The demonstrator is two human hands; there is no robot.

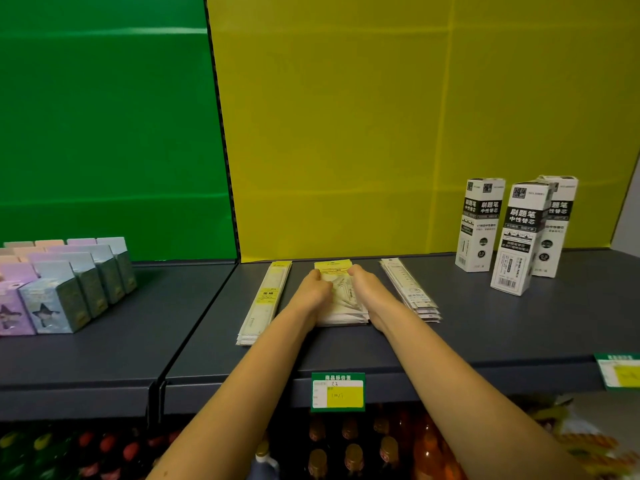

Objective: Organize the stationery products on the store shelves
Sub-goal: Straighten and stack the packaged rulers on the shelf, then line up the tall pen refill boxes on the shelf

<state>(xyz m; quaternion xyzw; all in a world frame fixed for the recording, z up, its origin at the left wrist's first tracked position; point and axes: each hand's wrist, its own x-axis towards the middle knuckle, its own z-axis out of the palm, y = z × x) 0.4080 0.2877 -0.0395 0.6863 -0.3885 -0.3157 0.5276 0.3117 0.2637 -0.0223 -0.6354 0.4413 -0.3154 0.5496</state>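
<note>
At the bottom edge of the view, on the level below, stand rows of bottles [349,452] with red, orange and gold caps. Above them, a green-and-yellow price tag [337,392] is fixed to the front lip of the dark grey shelf [485,327]. A second tag [620,372] sits on the same lip at the far right, partly cut off.

Both bare forearms reach over the lip, converging toward the middle of the shelf. The left hand [313,289] lies against the left edge of the middle stack [343,306]. The right hand [367,289] lies against its right edge. The fingers of both hands curl onto the stack near its yellow header, so the stack is gripped between them. It is a flat pile of packets and rests on the shelf surface.

The left stack [265,299], long narrow packets with yellow labels, lies just beside the left hand. The right stack [410,289], similar white packets fanned slightly, lies just beside the right forearm. All three stacks run front to back.

Farther right, three tall white boxes [519,237] with black bands stand upright, close together, near the back.

In the adjoining left bay, pastel boxes [69,282] in lilac, blue and peach are packed in rows.

Behind the left bay is a green panel [104,116]; behind the right bay, a yellow panel [381,116].
</note>
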